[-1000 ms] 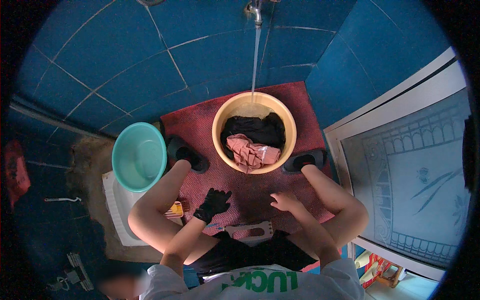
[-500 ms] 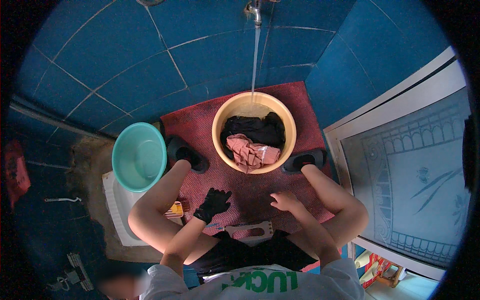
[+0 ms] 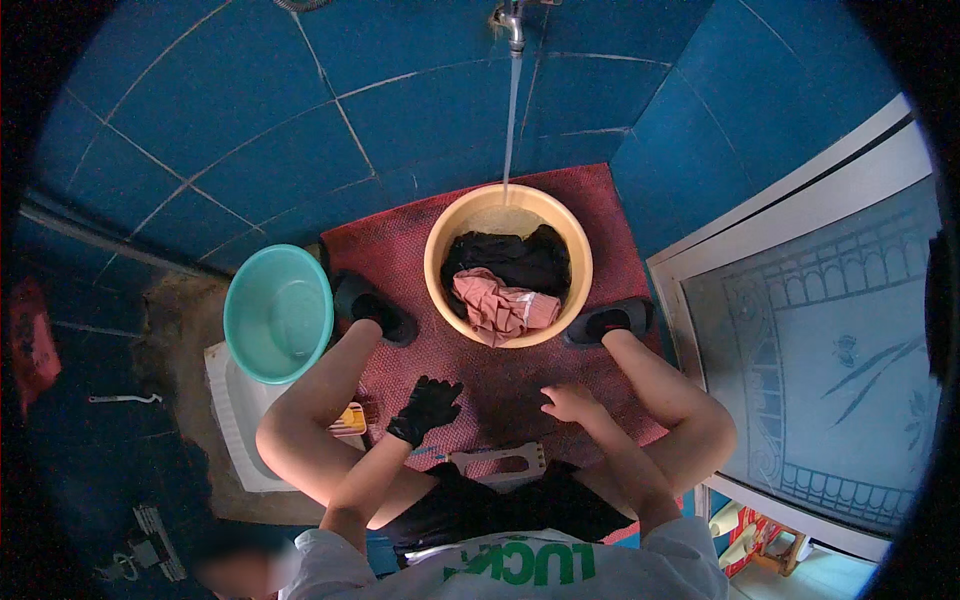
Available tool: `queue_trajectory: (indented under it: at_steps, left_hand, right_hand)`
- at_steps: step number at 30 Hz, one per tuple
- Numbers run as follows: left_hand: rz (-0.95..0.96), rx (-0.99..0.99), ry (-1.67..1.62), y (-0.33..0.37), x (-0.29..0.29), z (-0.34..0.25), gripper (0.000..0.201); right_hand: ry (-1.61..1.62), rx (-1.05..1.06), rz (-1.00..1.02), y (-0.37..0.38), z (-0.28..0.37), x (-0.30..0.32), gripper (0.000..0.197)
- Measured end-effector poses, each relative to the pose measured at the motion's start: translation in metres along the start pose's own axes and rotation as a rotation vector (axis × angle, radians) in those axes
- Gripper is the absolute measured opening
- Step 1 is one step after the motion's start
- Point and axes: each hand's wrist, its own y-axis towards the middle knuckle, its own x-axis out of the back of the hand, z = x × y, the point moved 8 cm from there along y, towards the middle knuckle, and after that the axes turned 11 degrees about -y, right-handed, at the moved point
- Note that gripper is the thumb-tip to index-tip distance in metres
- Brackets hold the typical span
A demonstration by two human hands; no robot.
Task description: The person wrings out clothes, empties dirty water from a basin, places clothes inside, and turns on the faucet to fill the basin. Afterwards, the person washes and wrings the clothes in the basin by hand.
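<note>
Yellow basin (image 3: 434, 262): passable from 6 o'clock over red mat (image 3: 505, 390); running water (image 3: 513, 120) obstructs at 12, right slipper (image 3: 612, 322) at 4, left slipper (image 3: 372, 308) at 8.

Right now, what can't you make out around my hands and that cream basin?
All in the head view:
Bottom of the cream basin: mostly hidden by black cloth and pink cloth.
Top of the tap: cut off by the upper edge.
Palm of the right hand: turned away.
Rear of the light plastic stool: behind black shorts.

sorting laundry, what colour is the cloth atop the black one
The cloth is mostly dusty pink; head view.
</note>
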Motion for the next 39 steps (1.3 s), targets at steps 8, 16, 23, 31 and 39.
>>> queue_trajectory:
  at_steps: [8, 16, 23, 31, 39]
  left_hand:
    - [-0.001, -0.005, 0.004, 0.001, 0.000, -0.001, 0.044]
    - [-0.027, -0.039, 0.014, 0.001, -0.002, 0.000, 0.044]
    - [-0.011, -0.034, 0.038, 0.002, -0.003, 0.001, 0.045]
    - [-0.072, -0.063, 0.028, 0.000, -0.002, 0.001, 0.045]
    - [-0.075, -0.057, 0.016, 0.001, -0.008, 0.006, 0.045]
  right_hand:
    - [0.015, -0.002, 0.022, -0.001, -0.001, 0.000, 0.043]
    - [0.009, -0.026, 0.068, -0.001, -0.001, -0.002, 0.044]
    - [0.050, 0.017, 0.020, 0.002, -0.001, -0.005, 0.048]
    - [0.037, 0.000, 0.043, 0.001, 0.000, -0.002, 0.048]
    - [0.010, -0.016, 0.036, 0.002, -0.003, -0.005, 0.043]
